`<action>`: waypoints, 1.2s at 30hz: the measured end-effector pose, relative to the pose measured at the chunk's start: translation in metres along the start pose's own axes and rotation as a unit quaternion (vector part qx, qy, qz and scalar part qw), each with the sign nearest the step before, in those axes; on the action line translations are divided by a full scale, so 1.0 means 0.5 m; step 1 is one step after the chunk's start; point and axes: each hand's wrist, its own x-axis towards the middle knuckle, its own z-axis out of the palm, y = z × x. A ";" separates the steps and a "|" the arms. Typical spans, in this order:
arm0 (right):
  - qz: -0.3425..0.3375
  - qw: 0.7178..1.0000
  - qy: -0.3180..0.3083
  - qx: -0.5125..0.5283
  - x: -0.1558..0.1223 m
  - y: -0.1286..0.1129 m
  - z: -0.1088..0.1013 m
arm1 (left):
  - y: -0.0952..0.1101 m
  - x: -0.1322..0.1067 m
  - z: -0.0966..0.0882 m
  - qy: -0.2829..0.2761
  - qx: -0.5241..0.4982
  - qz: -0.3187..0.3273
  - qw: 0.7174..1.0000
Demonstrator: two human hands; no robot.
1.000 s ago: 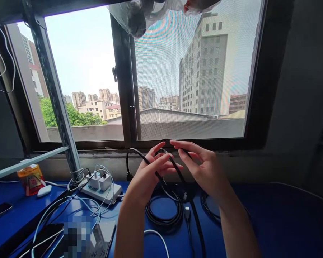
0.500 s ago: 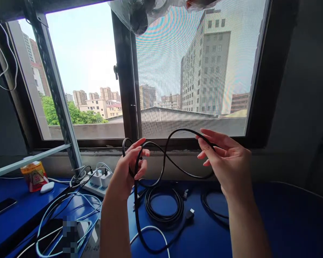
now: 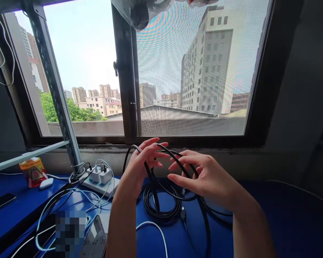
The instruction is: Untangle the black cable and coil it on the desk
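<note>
Since the frame just before, the two hands have come closer together: the left hand [image 3: 133, 173] has moved to the right, the right hand [image 3: 204, 175] has moved to the left and lower, and the black cord [image 3: 180, 165] between them, which was spread wide, is bunched into smaller loops. The black cord is up over the blue table [image 3: 293, 222], in front of the window, with part of it hanging down on the near side. The left hand's fingers are spread and a bit bent, with cord running across them. The right hand's fingers and thumb curl around the cord, tips apart. How hard either one squeezes, one cannot tell. The step looks like putting loops together, and the next move seems to call for a soft, steady hold so no loop slips off. Now to count: two hands, one cord held up, and two black coils on the table, one in the middle [image 3: 165, 216] and one to the right, partly hidden. Two small plug ends show, one near [image 3: 183, 214] and one farther. Far left are one power strip [image 3: 101, 186] with two white chargers [image 3: 105, 176], one jar [image 3: 33, 172] and one phone [image 3: 2, 202].
</note>
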 end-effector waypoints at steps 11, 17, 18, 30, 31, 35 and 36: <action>0.092 0.960 0.195 0.178 -0.004 0.019 -0.050 | 0.047 -0.010 -0.049 0.141 -0.040 0.024 0.989; 0.028 0.897 0.357 0.258 -0.012 0.008 -0.067 | 0.036 -0.010 -0.113 0.195 -0.122 0.212 0.950; 0.014 0.894 0.362 0.263 -0.012 0.006 -0.065 | 0.033 -0.009 -0.122 0.195 -0.119 0.224 0.948; -0.082 0.951 0.200 0.219 0.004 0.008 -0.009 | 0.026 -0.009 -0.090 0.099 -0.025 0.207 0.973; -0.080 0.956 0.183 0.217 0.002 0.009 -0.006 | 0.026 -0.010 -0.083 0.087 -0.027 0.197 0.976; -0.049 0.971 0.097 0.215 -0.008 0.009 0.004 | 0.029 -0.012 -0.047 0.095 -0.059 0.140 0.984; -0.036 0.973 0.070 0.217 -0.010 0.007 0.006 | 0.030 -0.012 -0.038 0.105 -0.066 0.125 0.984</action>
